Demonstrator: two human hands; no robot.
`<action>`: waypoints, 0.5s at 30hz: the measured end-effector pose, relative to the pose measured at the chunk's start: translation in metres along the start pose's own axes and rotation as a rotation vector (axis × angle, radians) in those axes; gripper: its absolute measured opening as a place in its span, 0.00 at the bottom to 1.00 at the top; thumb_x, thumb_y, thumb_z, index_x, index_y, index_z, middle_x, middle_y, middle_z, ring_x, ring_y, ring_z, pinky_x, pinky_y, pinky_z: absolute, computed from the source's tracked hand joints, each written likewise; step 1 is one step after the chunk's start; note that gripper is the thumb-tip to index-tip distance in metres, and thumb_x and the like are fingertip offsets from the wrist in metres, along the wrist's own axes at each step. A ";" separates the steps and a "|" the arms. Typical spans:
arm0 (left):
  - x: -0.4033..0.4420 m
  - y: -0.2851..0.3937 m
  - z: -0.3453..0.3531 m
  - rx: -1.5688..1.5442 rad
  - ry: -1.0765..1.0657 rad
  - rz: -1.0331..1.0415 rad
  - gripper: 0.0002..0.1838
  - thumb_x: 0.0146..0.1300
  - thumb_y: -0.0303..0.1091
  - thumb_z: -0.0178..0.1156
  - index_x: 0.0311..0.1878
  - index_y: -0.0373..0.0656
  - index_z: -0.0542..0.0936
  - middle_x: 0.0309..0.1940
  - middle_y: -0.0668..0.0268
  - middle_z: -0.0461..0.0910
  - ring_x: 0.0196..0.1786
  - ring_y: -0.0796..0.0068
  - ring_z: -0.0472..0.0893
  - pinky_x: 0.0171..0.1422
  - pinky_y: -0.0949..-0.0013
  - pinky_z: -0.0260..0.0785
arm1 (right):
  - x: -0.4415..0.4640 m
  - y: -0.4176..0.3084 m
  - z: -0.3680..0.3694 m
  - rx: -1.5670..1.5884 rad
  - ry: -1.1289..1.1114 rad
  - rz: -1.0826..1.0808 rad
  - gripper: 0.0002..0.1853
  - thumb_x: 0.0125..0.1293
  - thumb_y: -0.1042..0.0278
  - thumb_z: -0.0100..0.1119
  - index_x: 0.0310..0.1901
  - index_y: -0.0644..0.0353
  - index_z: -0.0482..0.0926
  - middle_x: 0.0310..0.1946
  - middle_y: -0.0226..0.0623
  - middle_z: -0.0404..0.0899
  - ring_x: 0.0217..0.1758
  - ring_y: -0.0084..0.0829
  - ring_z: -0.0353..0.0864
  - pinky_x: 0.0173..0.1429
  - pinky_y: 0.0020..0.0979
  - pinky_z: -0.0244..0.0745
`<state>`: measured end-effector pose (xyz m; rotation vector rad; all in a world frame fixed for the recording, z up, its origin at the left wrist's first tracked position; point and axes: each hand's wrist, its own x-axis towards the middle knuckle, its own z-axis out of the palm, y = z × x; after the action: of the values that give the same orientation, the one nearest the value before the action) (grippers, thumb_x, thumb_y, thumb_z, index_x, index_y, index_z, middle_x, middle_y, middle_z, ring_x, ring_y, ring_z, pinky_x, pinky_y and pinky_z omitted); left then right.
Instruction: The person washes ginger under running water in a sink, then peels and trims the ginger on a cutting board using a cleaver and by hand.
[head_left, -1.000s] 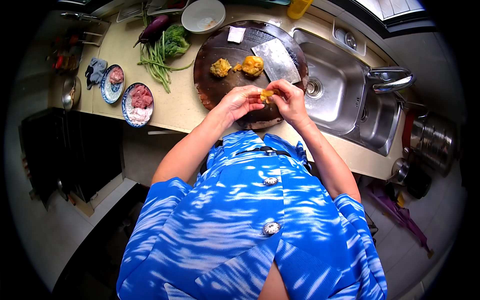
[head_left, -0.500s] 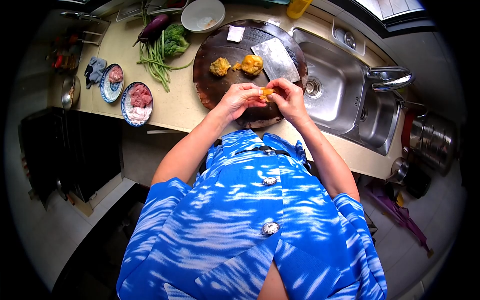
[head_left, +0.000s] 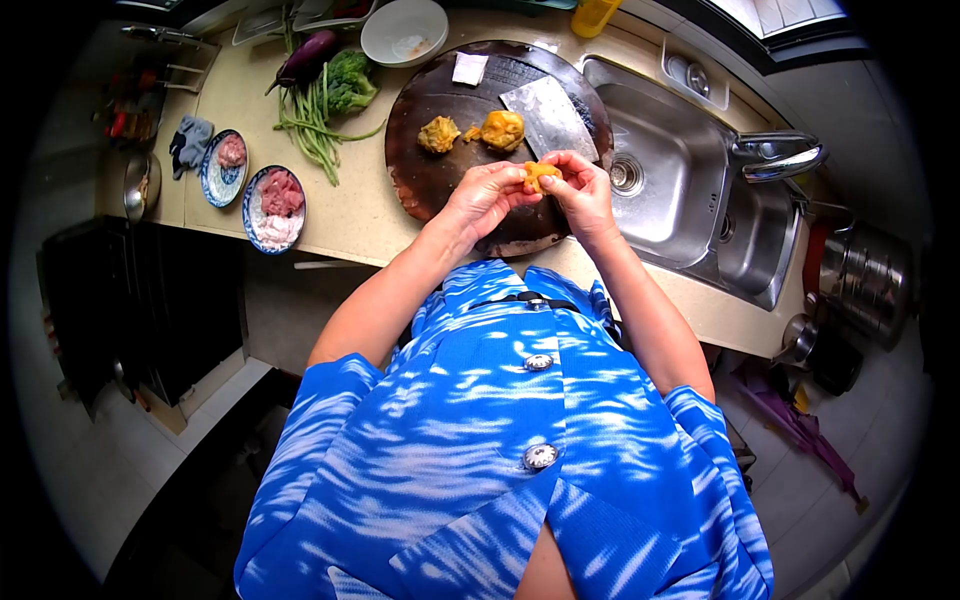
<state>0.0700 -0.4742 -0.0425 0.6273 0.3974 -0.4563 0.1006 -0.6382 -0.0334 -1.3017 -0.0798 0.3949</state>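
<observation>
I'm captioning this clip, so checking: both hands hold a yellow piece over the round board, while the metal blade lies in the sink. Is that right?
Not quite: the metal blade lies on the round board, as the head view shows, not in the sink. The left hand and right hand do hold the yellow piece.

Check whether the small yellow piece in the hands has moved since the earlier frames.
Yes: the piece shifted slightly up the view, toward the grey rectangular metal blade on the round dark board.
</observation>
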 end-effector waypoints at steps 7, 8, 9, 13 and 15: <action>-0.004 0.007 0.013 -0.078 0.007 -0.063 0.08 0.58 0.25 0.58 0.42 0.35 0.76 0.35 0.61 0.79 0.37 0.71 0.80 0.46 0.68 0.76 | -0.001 0.002 -0.002 -0.058 0.016 -0.004 0.10 0.53 0.79 0.62 0.39 0.65 0.76 0.35 0.31 0.79 0.38 0.19 0.77 0.48 0.21 0.71; -0.005 0.010 0.015 -0.086 0.012 -0.081 0.08 0.58 0.25 0.58 0.41 0.36 0.76 0.36 0.61 0.79 0.37 0.71 0.80 0.46 0.69 0.76 | -0.001 0.001 -0.002 -0.152 0.013 0.001 0.10 0.52 0.79 0.62 0.38 0.65 0.76 0.35 0.32 0.79 0.39 0.19 0.78 0.48 0.21 0.71; -0.003 0.008 0.011 -0.086 0.012 -0.081 0.08 0.58 0.25 0.58 0.41 0.36 0.76 0.36 0.61 0.79 0.37 0.71 0.80 0.46 0.69 0.76 | -0.001 -0.003 0.000 -0.153 0.013 0.000 0.10 0.52 0.79 0.62 0.38 0.65 0.76 0.35 0.32 0.79 0.39 0.19 0.78 0.48 0.21 0.71; 0.002 0.003 -0.001 0.377 0.078 0.053 0.08 0.55 0.25 0.62 0.38 0.36 0.75 0.34 0.62 0.78 0.35 0.74 0.80 0.42 0.72 0.76 | 0.000 -0.016 0.002 -0.850 -0.061 -0.268 0.09 0.49 0.79 0.59 0.35 0.63 0.78 0.30 0.38 0.79 0.37 0.32 0.78 0.44 0.29 0.73; 0.004 0.002 -0.002 0.644 0.073 0.112 0.08 0.54 0.25 0.62 0.37 0.36 0.76 0.33 0.63 0.78 0.32 0.75 0.80 0.40 0.73 0.76 | -0.001 -0.017 0.002 -1.067 -0.110 -0.440 0.09 0.48 0.78 0.58 0.34 0.62 0.78 0.29 0.40 0.78 0.37 0.37 0.77 0.43 0.32 0.73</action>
<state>0.0739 -0.4729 -0.0450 1.2866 0.2785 -0.4546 0.1036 -0.6404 -0.0171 -2.2389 -0.7359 0.0100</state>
